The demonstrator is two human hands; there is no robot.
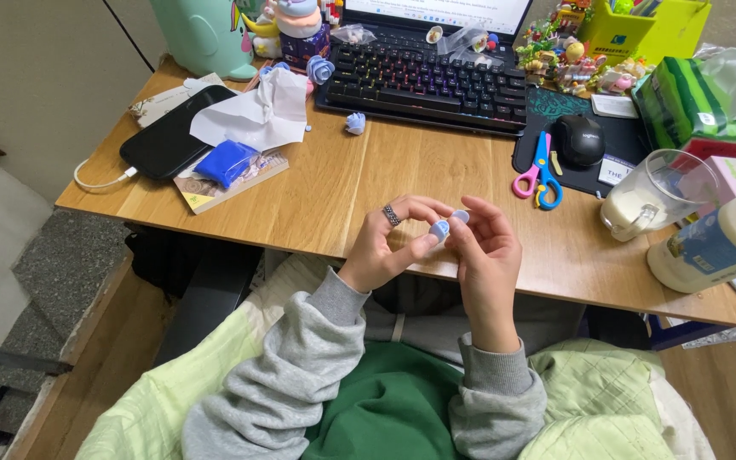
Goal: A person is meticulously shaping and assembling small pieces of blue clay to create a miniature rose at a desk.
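My left hand [389, 243], with a ring on one finger, and my right hand [487, 251] meet above the front edge of the wooden desk [359, 183]. Between the fingertips of both hands sits a small pale blue clay piece [445, 227]. Both hands pinch it together. A finished pale blue clay flower [355, 123] lies on the desk in front of the keyboard [432, 81]. Another blue clay flower [320, 69] rests by the keyboard's left end. A packet of dark blue clay [227, 161] lies to the left on a booklet.
A black phone [168, 136] on a cable and crumpled white paper [257, 115] lie left. Pink and blue scissors [538, 170], a black mouse [578, 139], a glass mug [653, 196], a white bottle [717, 243], a tissue box [696, 106] and small toy figures [572, 60] crowd the right.
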